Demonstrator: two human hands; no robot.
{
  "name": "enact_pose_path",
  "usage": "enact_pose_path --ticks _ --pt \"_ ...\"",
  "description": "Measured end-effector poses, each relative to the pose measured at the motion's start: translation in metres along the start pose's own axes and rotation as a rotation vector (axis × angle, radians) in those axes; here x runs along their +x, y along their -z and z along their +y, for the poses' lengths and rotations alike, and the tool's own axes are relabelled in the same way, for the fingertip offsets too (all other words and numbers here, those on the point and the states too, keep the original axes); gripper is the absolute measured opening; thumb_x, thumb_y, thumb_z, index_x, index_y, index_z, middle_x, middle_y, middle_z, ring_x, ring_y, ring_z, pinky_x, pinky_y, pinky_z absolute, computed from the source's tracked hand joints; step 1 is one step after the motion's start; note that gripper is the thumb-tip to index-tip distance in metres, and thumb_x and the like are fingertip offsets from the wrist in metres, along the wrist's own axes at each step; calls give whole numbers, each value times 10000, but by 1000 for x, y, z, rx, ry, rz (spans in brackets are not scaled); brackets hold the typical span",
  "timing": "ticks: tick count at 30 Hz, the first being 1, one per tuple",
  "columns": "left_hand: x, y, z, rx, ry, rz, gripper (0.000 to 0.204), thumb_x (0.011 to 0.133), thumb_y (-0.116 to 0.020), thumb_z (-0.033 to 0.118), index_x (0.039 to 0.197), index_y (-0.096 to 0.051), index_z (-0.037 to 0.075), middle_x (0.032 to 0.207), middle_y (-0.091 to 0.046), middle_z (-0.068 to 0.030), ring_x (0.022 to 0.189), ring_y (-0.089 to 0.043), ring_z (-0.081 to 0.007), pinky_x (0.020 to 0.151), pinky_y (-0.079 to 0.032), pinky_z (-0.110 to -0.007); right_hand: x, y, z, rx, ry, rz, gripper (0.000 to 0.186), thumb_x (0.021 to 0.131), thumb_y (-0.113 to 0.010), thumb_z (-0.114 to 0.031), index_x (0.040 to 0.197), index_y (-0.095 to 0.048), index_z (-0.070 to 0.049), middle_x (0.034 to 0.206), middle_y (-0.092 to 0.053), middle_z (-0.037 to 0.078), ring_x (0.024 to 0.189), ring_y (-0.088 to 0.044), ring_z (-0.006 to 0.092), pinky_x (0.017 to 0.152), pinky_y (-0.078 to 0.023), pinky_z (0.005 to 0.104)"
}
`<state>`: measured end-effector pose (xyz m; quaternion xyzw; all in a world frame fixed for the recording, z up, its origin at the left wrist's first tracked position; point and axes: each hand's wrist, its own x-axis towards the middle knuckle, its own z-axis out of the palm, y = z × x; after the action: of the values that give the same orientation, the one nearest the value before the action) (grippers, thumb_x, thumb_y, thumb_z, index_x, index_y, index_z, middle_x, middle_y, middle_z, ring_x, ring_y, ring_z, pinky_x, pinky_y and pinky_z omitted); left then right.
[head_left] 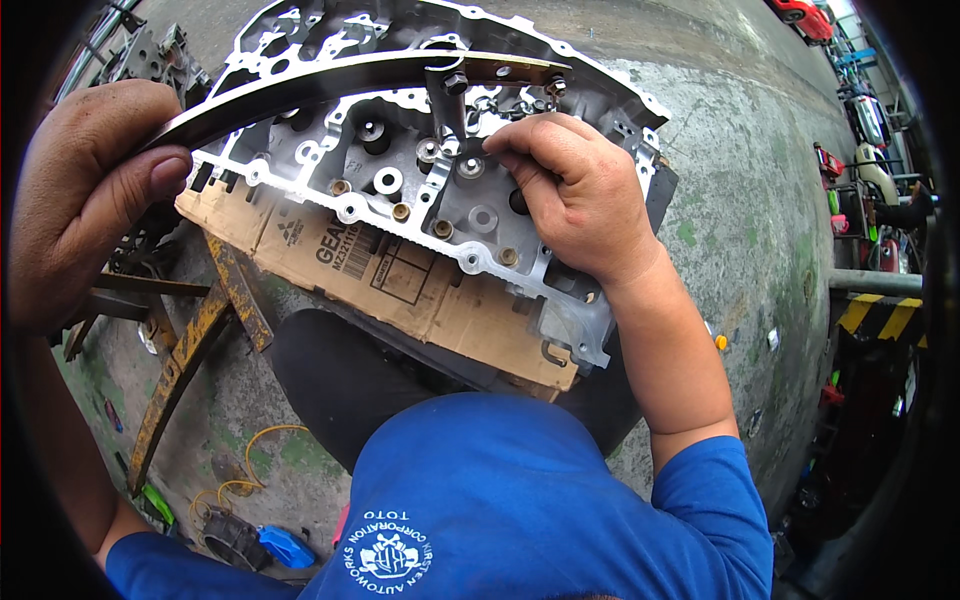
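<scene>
- Casting (432,190): one under the hands, silver-grey, dull inside with bright machined edges, full of bores and ribs; lies tilted across the cardboard (395,275).
- Bar (350,76): one, long, flat, steel, slightly worn; spans above the casting from beyond its left end toward its right half.
- Bolts (455,83): two dark ones on the bar, both over the casting's right half.
- Post (446,110): one, metal, upright beneath the bar, lower end down in the casting.
- Brass-coloured plugs (401,212): four seen, along the casting's near side.
- Pale ring (388,180): one, inside the casting, left of the post.
- Left hand (95,195): left of the casting, wrapped around the bar's end.
- Right hand (585,190): over the casting's right half, thumb and fingers bunched beside the post's lower end; cannot tell what, if anything, they pinch.
- Cardboard: one piece, brown, printed, showing along the casting's near edge.
- Rusty yellow frame (180,375): near-left of the casting.
</scene>
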<state>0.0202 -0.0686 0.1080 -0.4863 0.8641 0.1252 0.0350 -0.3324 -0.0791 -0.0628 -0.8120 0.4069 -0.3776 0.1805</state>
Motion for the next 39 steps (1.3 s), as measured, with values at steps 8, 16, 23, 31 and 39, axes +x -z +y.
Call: enact_pose_path --ticks 8,16,23,31,39 --pt "0 1 -2 14 -5 -21 397 1063 -587 381 896 -574 21 798 -495 -95 761 -533 -288 742 -401 -422 -1 1 -2 17 -18 4 132 909 -721 -27 1029 -768 -57 962 -752 129 911 -726 335 815 -589 404" --pt "1 1 0 6 -16 -22 379 1065 -588 362 893 -570 25 801 -495 -92 765 -533 -279 751 -402 -424 0 2 -1 44 11 10 168 929 -728 41 1075 -783 -21 971 -767 104 855 -743 207 777 -587 303" --pt "2 -1 2 -15 -14 4 355 1061 -596 348 913 -584 25 808 -506 -89 770 -540 -279 755 -406 -419 0 2 0 62 2 6 166 932 -732 36 1080 -782 -20 980 -770 109 864 -744 204 788 -586 303" --pt "2 -1 2 2 -1 10 350 1059 -599 342 911 -583 25 806 -507 -89 769 -543 -278 753 -409 -418 0 2 0 40 15 7 160 932 -738 29 1077 -782 -23 976 -768 111 858 -745 205 784 -586 299" --pt "3 0 -2 -40 -22 -19 382 1064 -592 363 886 -575 25 792 -509 -94 749 -547 -279 730 -414 -416 0 1 -1 19 17 15 154 929 -740 28 1068 -782 -23 975 -770 112 856 -750 214 779 -592 304"
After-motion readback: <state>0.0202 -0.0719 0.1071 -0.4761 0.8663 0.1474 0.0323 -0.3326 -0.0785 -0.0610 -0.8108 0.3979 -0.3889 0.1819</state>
